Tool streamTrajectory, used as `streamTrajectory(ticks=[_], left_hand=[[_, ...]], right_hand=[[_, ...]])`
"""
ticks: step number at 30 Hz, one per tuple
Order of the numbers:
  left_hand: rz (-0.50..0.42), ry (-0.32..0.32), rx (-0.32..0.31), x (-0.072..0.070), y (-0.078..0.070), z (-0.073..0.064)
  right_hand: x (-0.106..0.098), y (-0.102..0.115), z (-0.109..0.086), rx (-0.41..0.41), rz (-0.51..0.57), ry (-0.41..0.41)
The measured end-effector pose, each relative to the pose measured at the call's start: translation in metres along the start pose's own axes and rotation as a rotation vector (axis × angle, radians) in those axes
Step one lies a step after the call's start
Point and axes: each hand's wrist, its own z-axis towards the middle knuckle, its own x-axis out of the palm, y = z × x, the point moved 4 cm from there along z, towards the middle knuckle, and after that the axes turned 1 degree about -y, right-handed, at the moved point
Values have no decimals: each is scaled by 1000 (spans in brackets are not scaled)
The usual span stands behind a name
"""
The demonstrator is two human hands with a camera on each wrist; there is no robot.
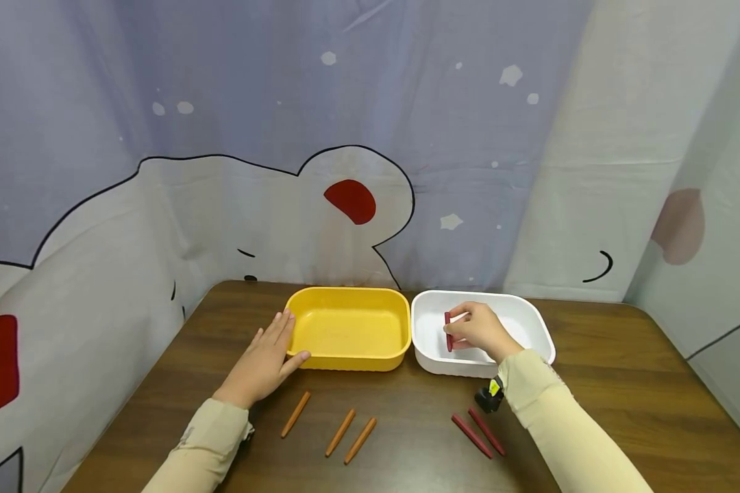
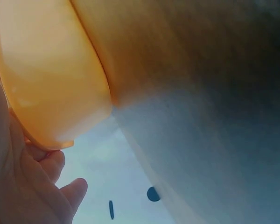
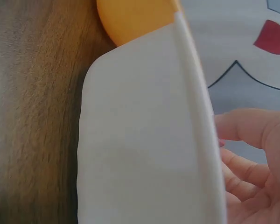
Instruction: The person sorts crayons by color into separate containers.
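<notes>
Nothing readable right now, no word, brand or number in any view; yellow patch (image 1: 494,387) on black wrist device (image 1: 487,400), too small to make out.

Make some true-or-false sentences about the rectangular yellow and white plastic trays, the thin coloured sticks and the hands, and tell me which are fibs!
1. The right hand pinches a thin dark red stick. True.
2. The left hand holds a stick too. False: it holds no stick; it touches the rectangular yellow plastic tray.
3. Three thin orange-brown sticks lie on the brown wood-grain table. True.
4. Five dark red sticks lie on the table. False: two loose red sticks lie there.
5. In the head view, the rectangular white plastic tray is right of the yellow one. True.
</notes>
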Motion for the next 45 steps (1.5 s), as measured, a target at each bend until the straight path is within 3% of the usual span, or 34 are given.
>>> streamTrajectory(ticks=[10,19,25,32,45], left_hand=[[12,-10,1,-1,-2,-1],[7,-8,4,1,-3,2],[5,-2,-1,1,-3,1],[9,-2,2,1,-3,1],[18,2,1,1,1,0]], right_hand=[[20,-4,14,46,-149,-16],[26,-1,15,51,-107,-5],[22,10,4,-58,-150,4],[15,21,-10,-170,-257,-49],[8,40,-53,-362,-329,-162]])
